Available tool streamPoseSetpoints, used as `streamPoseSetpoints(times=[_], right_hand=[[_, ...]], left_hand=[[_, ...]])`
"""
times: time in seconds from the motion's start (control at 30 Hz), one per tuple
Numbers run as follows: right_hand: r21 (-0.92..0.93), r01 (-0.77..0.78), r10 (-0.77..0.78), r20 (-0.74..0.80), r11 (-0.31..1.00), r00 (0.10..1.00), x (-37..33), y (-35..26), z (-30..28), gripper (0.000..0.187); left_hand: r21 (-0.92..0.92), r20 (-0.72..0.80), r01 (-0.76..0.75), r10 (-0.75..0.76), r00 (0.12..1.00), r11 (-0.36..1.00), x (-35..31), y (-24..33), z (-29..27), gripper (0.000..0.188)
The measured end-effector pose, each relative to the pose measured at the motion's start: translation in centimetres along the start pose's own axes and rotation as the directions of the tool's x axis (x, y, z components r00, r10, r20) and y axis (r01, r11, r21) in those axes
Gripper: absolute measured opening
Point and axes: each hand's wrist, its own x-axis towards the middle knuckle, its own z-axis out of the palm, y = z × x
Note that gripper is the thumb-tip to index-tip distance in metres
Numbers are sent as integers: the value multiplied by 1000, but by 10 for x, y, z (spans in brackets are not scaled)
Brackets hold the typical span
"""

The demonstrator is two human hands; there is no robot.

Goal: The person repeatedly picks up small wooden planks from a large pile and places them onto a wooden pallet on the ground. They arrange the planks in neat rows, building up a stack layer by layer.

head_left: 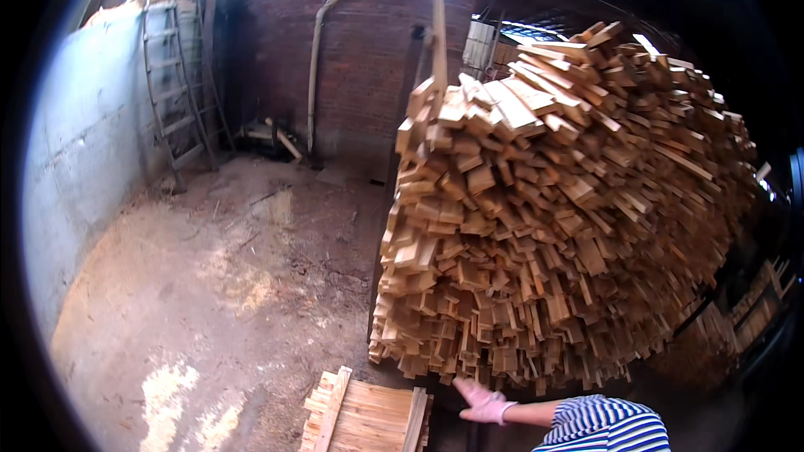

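holding out the pink-gloved right hand [487, 407] with thumb and fingers apart, just right of the slatted wooden panel [373, 412] with two crosswise battens [332, 412], low in view. close by the tall stack of sawn wood offcuts [544, 243]; cannot tell whether touching.

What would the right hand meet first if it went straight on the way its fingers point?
The right hand would probably meet the wood stack near its lower left corner; depth is unclear.
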Motion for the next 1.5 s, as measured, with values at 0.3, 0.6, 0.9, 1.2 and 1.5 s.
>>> streamPoseSetpoints(times=[0.3, 0.6, 0.9, 1.2, 1.5], right_hand=[[275, 81, 101, -588, 958, 803, -129, 44, -176, 107], [60, 363, -116, -889, 930, 444, -130, 81, -329, 102], [-474, 62, -455, -869, 878, -194, -189, 85, -567, 92], [-134, -576, -133, -990, 806, 44, -190, 26, -781, 105], [-165, -600, 99, -919, 783, 382, -147, 21, -874, 91]], left_hand=[[-165, 220, -150, 185, 958, 975, -55, 142, 2, 67], [589, 122, -459, 488, 864, 665, -18, 289, -63, 61], [-37, 73, -896, 896, 438, 442, -75, 711, -34, 75], [-609, 209, -741, 958, 194, 283, -86, 1056, 96, 57], [-483, 587, -658, 771, 247, 579, -100, 1174, 164, 56]])
